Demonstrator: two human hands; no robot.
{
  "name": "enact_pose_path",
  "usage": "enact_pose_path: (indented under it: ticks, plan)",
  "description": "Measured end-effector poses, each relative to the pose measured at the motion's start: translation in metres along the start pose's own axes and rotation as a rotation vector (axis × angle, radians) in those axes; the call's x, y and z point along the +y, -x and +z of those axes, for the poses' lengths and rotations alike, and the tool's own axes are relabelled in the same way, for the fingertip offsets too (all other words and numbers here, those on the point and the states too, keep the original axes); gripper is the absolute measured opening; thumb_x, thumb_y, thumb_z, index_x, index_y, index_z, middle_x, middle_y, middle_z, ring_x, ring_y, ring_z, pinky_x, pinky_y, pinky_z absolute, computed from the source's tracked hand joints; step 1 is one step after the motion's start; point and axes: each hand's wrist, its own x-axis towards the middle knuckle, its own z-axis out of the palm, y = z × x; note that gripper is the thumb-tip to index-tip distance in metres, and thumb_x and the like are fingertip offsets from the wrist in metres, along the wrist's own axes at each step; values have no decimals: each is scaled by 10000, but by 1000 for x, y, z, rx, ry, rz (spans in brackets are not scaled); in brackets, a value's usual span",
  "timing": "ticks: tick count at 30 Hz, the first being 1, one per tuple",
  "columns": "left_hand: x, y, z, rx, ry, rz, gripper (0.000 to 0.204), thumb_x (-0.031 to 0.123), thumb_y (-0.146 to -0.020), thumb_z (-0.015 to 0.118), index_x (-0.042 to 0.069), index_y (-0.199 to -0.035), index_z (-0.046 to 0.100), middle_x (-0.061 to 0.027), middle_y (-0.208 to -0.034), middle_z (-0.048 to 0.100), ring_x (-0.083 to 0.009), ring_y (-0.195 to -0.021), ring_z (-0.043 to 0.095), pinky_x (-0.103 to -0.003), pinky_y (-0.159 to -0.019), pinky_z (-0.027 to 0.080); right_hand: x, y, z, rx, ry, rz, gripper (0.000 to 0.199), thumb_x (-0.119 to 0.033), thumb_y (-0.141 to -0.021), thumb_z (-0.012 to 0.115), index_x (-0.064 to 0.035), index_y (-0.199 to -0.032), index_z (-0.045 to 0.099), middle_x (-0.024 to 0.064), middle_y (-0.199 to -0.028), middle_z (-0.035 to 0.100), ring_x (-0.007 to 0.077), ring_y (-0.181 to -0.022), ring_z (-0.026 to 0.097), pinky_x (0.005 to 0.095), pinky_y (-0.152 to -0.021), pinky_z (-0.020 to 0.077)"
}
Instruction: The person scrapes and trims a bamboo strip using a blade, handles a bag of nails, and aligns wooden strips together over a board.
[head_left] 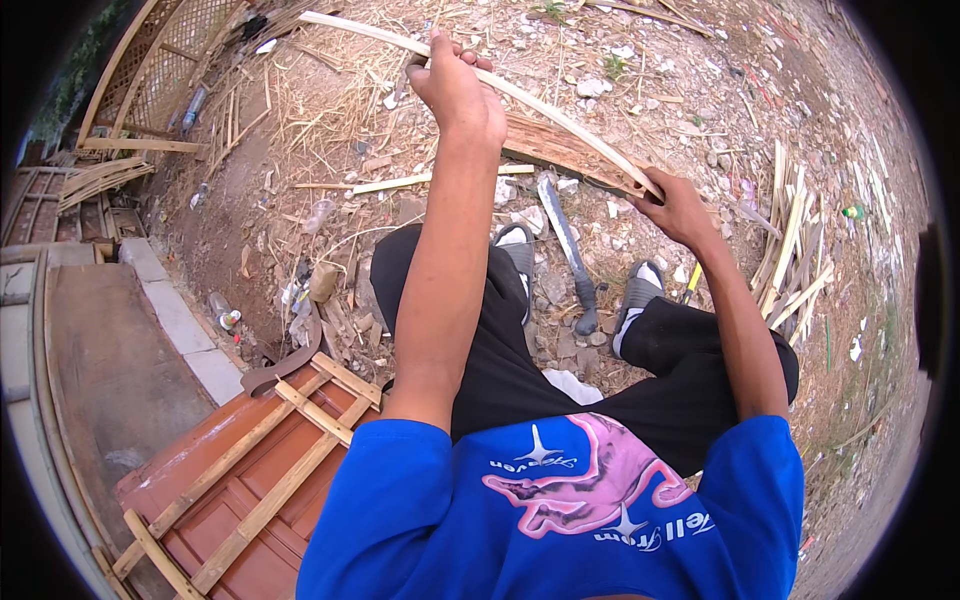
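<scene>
We hold a long bamboo strip (520, 95) slanting above the littered ground (330, 120). Our left hand (455, 85) is fisted around it toward its upper end; our right hand (680, 210) closes on its lower end. A machete (565, 245) lies between our sandalled feet; cut slats (790, 250) are piled to the right.

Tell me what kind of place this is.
Probably an outdoor yard where bamboo is split and worked by hand. Both hands, left hand and right hand, grip a long pale bamboo strip; a bundle of cut pale slats lies on the littered dirt ground, beside a long-bladed knife.
</scene>
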Motion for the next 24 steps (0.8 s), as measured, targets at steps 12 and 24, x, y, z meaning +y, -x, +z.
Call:
enact_pose_path:
  ticks: [12,24]
  plan:
    - [136,15,-26,268,-77,728,568,179,-833,583,11,-1294,298,-186,-1344,294,-289,-1296,363,-503,-1115,263,45,-49,81,55,-55,116,322,-299,-821,683,-49,-1024,671,178,-968,675,337,-916,649,423,-815,492]
    - [157,9,-45,215,55,582,183,164,-868,541,0,-933,493,-87,-927,503,-199,-887,515,-362,-816,426,-20,-168,169,-18,308,-19,306,-308,-791,695,-170,-1063,665,143,-955,682,323,-970,643,519,-851,476]
